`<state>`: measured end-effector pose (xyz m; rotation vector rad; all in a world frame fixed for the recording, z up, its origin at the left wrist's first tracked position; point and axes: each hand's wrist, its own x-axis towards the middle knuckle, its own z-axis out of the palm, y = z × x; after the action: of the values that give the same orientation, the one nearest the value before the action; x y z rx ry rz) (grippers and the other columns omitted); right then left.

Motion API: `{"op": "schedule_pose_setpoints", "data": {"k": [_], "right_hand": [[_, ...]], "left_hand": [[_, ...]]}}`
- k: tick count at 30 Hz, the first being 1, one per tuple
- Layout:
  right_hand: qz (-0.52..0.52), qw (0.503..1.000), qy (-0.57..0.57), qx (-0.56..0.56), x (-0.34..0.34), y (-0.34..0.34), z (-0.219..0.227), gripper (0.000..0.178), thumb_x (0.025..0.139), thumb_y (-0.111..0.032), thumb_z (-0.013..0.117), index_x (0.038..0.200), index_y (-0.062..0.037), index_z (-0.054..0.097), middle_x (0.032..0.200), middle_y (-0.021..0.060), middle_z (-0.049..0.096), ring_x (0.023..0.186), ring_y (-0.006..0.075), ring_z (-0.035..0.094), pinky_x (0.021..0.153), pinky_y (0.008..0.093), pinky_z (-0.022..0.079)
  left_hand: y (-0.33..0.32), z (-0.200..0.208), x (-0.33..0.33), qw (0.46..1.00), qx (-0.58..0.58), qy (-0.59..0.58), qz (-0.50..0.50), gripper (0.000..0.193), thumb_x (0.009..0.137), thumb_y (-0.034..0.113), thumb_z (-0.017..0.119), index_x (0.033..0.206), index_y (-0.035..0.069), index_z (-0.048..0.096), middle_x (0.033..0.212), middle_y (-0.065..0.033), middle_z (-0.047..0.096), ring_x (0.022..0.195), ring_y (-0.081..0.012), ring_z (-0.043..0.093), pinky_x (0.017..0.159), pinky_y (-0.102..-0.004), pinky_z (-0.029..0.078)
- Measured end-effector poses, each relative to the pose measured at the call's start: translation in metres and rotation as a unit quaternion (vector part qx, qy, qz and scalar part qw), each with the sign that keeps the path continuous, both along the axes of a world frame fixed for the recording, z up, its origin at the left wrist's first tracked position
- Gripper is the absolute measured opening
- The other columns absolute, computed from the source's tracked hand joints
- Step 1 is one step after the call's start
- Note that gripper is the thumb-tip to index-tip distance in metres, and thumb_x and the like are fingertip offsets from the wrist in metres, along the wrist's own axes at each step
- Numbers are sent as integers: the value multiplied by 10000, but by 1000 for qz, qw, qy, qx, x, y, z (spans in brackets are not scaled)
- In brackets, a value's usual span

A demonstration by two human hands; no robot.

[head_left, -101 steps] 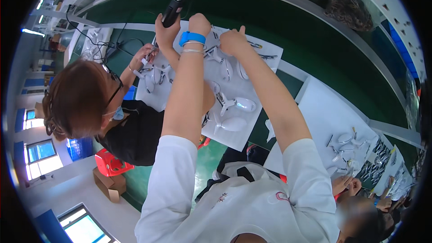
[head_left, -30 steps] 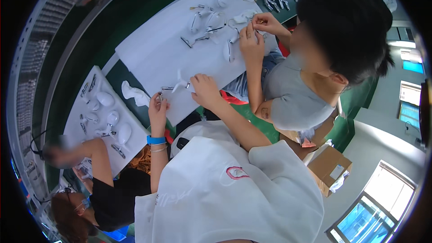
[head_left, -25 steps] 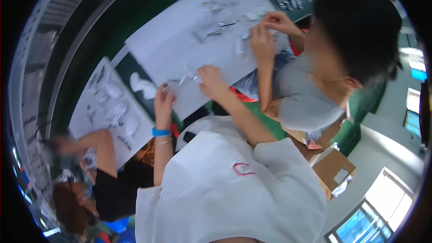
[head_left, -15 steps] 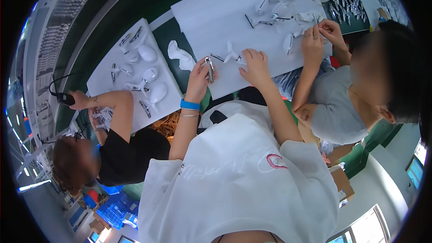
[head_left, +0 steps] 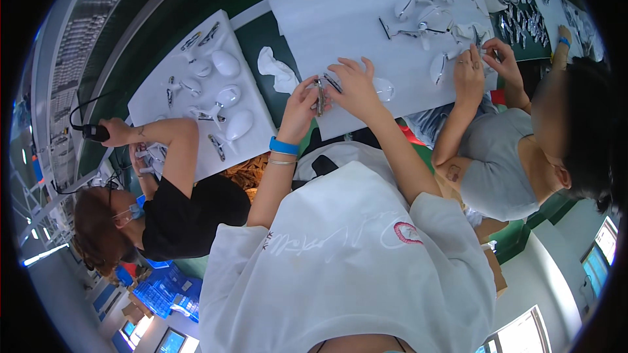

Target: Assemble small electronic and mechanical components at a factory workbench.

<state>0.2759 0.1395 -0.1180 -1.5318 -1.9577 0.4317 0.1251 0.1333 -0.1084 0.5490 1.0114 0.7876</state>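
My left hand (head_left: 300, 110) is closed around a shiny silver metal piece (head_left: 320, 97), long and narrow, held upright over the near edge of the white-covered table. Close by on its right, my right hand (head_left: 356, 90) has a short dark-and-silver metal bar (head_left: 333, 83) between thumb and fingers, its end almost at the left hand's piece. The other fingers of that hand point away from me. A clear, glossy oval piece (head_left: 384, 89) lies on the white sheet just right of my right hand, partly hidden by it.
Chrome handles with oval heads (head_left: 424, 19) lie farther off on the white sheet (head_left: 327, 19). A crumpled white cloth (head_left: 276, 70) rests on the green surface to the left. A co-worker at left holds a black tool (head_left: 95, 132); another works at right with both hands (head_left: 470, 73).
My right hand has moved left to beside my left hand and now has the short bar, which lay on the sheet. My view has shifted slightly.
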Motion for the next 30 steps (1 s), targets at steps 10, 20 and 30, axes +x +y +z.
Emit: {"op": "schedule_pose_setpoints", "data": {"k": [10, 20, 30], "right_hand": [[20, 996, 58, -60, -3, 3, -4, 183, 667, -104, 592, 840, -77, 539, 756, 29, 577, 838, 177, 523, 909, 461, 210], [1, 998, 62, -11, -3, 3, -3, 175, 662, -108, 590, 829, -86, 541, 738, 34, 556, 817, 187, 518, 871, 429, 244], [9, 999, 11, 32, 0, 4, -5, 164, 652, -108, 583, 815, -97, 566, 722, 41, 543, 801, 194, 514, 850, 426, 269]], "left_hand": [[0, 2, -4, 1000, 11, 5, 13, 338, 872, 103, 419, 1194, 11, 376, 962, -104, 529, 823, -183, 550, 720, -310, 480], [1, 2, -5, 1000, 7, 2, 8, 332, 870, 101, 425, 1186, 8, 383, 944, -104, 533, 802, -182, 553, 719, -324, 486], [1, 2, -2, 989, 101, 107, -1, 331, 856, 89, 452, 1174, 5, 409, 892, -85, 527, 772, -151, 546, 688, -274, 484]]}}
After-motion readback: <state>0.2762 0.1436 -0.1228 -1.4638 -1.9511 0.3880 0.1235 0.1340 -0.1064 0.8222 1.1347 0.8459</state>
